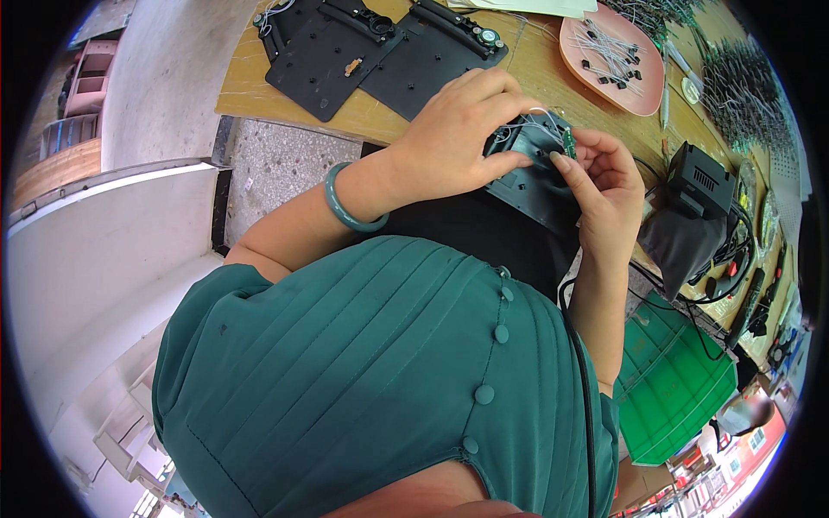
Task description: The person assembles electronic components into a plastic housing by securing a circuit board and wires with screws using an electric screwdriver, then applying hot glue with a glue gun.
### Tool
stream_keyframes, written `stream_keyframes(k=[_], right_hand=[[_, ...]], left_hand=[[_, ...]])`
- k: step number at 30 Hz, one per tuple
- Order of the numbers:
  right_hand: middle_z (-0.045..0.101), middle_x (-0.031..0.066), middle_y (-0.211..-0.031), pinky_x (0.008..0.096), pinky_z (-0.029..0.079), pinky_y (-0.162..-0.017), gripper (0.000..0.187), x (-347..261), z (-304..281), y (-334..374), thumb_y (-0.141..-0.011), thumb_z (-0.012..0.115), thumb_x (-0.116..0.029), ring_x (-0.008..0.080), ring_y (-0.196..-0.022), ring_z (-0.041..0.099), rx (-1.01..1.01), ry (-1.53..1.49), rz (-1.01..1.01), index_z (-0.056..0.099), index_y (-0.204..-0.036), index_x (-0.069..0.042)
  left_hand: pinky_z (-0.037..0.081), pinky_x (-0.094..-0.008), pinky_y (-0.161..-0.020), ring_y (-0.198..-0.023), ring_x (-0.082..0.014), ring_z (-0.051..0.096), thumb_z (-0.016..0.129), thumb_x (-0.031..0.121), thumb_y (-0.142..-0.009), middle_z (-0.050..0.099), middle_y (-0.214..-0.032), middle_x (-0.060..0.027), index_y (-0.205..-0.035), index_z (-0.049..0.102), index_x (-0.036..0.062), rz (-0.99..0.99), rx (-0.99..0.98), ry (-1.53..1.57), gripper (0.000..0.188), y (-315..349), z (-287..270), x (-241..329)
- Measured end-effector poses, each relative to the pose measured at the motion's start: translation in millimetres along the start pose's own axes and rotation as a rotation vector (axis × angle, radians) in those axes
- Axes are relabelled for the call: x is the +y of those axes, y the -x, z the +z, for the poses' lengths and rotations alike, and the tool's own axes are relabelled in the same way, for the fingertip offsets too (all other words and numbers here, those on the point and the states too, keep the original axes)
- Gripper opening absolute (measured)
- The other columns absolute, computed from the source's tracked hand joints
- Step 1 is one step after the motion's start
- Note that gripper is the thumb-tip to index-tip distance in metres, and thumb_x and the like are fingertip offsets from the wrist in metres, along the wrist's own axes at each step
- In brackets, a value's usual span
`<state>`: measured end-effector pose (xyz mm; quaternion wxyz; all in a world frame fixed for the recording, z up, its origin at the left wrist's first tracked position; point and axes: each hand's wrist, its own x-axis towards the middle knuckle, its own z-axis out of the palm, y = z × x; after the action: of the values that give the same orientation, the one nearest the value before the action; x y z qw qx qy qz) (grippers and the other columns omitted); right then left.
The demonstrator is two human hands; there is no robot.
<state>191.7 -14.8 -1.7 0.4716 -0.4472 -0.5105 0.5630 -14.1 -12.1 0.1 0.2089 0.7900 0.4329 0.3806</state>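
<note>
At the table's near edge, a black plastic panel [534, 194] is tilted in front of me. My left hand [466, 129] grips its far left part, thumb on the inner face and fingers over the edge. Thin white-grey wires [542, 129] loop across the upper part of the panel. My right hand [609, 177] pinches a small green circuit board [568, 142] at the panel's right edge, with thumb and fingertips closed. The fingers partly hide the board, so how it sits against the panel cannot be made out.
Similar black panels [328, 73] with round speaker-like parts lie on the wooden table at the far left. A pink plate [583, 65] holds short wires with black connectors. Wire bundles [743, 95] and a black box-shaped device [701, 181] are at right, above a green crate [669, 371].
</note>
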Motion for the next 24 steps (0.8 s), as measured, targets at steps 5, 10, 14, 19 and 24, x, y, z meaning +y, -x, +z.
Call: stream_keyframes(k=[5,10,14,19,24], right_hand=[[0.064,0.0028,-0.089,0.0215,0.046,-0.067,0.021,4.4,-8.3,-3.7,-0.075,0.071,0.009,0.0087,-0.076,0.058,-0.047,0.260,-0.222,0.071,-0.091,-0.004],[0.064,0.0076,-0.090,0.0278,0.050,-0.072,0.023,2.3,-8.0,-3.9,-0.068,0.069,0.011,0.0204,-0.081,0.064,-0.007,0.649,-0.528,0.072,-0.082,-0.007],[0.065,0.0082,-0.091,0.0282,0.050,-0.073,0.021,-0.8,-6.9,-4.9,-0.069,0.067,0.011,0.0208,-0.082,0.064,0.015,0.718,-0.549,0.072,-0.080,-0.007],[0.063,0.0067,-0.106,0.0274,0.051,-0.075,0.031,4.2,-8.3,-1.8,-0.082,0.063,0.007,0.0148,-0.083,0.063,-0.038,0.094,-0.184,0.062,-0.111,-0.001],[0.061,0.0074,-0.109,0.0238,0.050,-0.075,0.033,-12.5,-7.7,6.7,-0.086,0.063,0.003,0.0099,-0.083,0.060,-0.069,0.006,0.081,0.056,-0.119,0.002]], left_hand=[[0.046,-0.0331,-0.080,-0.093,-0.0260,0.056,0.076,0.009,-0.070,0.056,-0.099,-0.0090,-0.107,0.066,0.0063,-0.048,-0.040,0.035,0.038,-1.7,1.3,-7.1],[0.047,-0.0323,-0.076,-0.091,-0.0240,0.057,0.074,0.006,-0.071,0.056,-0.098,-0.0082,-0.107,0.066,0.0053,-0.053,-0.056,0.110,0.037,-1.3,-2.7,-5.0],[0.049,-0.0271,-0.068,-0.079,-0.0170,0.060,0.071,0.003,-0.077,0.060,-0.091,-0.0071,-0.099,0.067,0.0025,-0.067,-0.056,0.258,0.022,-0.9,-5.9,-4.5],[0.049,-0.0233,-0.065,-0.072,-0.0123,0.060,0.067,0.002,-0.084,0.062,-0.083,-0.0057,-0.091,0.068,-0.0001,-0.149,0.004,0.364,0.007,3.4,-5.2,-5.0],[0.046,-0.0224,-0.065,-0.073,-0.0087,0.056,0.068,0.003,-0.083,0.060,-0.084,-0.0031,-0.105,0.064,0.0028,-0.243,0.031,0.403,0.023,5.4,-3.0,-4.3]])
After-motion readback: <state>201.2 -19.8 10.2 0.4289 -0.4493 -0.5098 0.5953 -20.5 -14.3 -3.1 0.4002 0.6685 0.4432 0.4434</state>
